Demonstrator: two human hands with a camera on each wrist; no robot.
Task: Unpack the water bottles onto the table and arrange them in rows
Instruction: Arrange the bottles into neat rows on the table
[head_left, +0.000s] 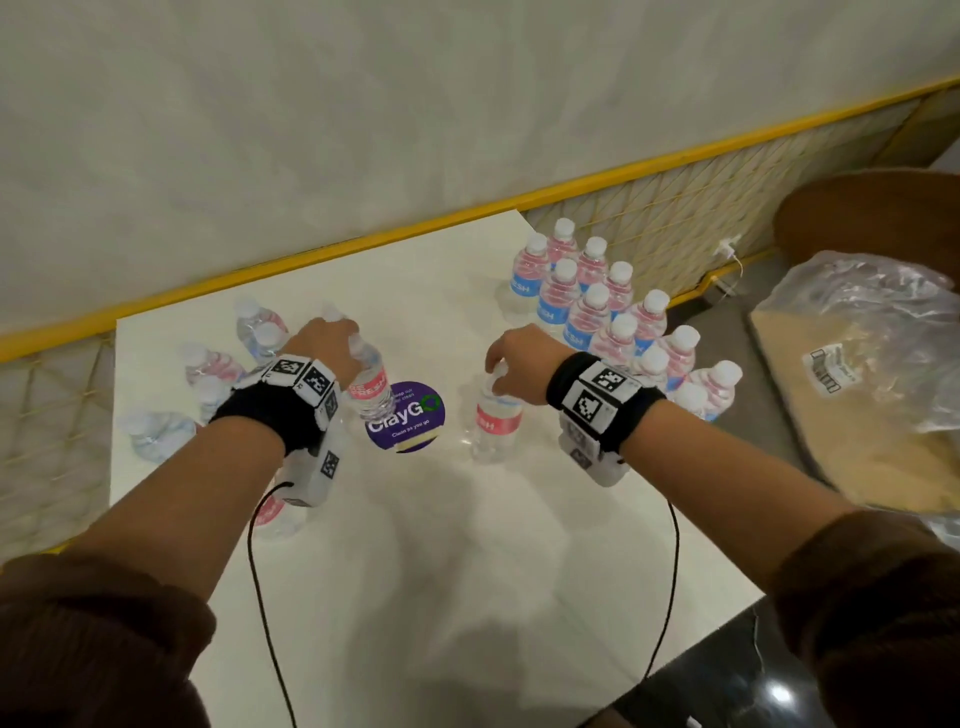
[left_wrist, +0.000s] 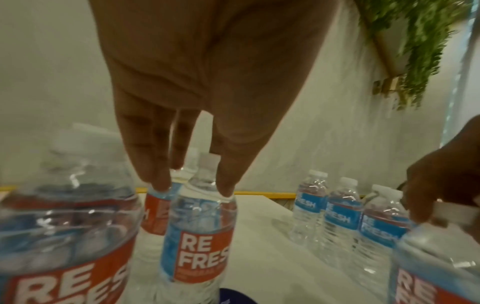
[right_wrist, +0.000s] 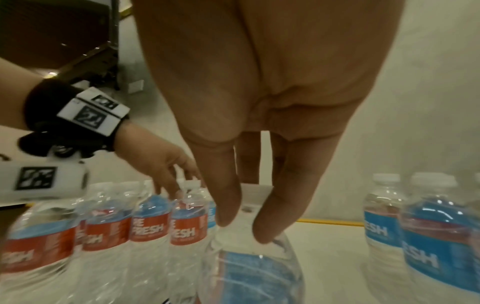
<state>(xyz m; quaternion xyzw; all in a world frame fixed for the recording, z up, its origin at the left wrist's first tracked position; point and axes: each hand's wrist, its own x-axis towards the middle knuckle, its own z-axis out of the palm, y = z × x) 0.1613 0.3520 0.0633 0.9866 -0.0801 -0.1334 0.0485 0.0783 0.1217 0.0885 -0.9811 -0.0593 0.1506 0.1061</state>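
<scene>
White and pale, the surface (head_left: 467, 571) runs up to a yellow-edged wall. At its middle the left hand (head_left: 324, 345) has its grip closed over the neck of one tilted bottle (head_left: 370, 384), fingers (left_wrist: 158, 164) and thumb pinching just under the cap. Beside it the right hand (head_left: 519, 364) grasps the cap of a second bottle (head_left: 496, 421), which stands upright on the surface next to a round purple sticker (head_left: 408, 415). Behind the left wrist sits a loose cluster of bottles (head_left: 218, 374), blurred, possibly still in their wrap. To the far right, a tidy block of bottles in rows (head_left: 613, 312) stands near the corner. Off the surface at the right lies crumpled clear plastic (head_left: 872, 332) over a tan board (head_left: 810, 374).
</scene>
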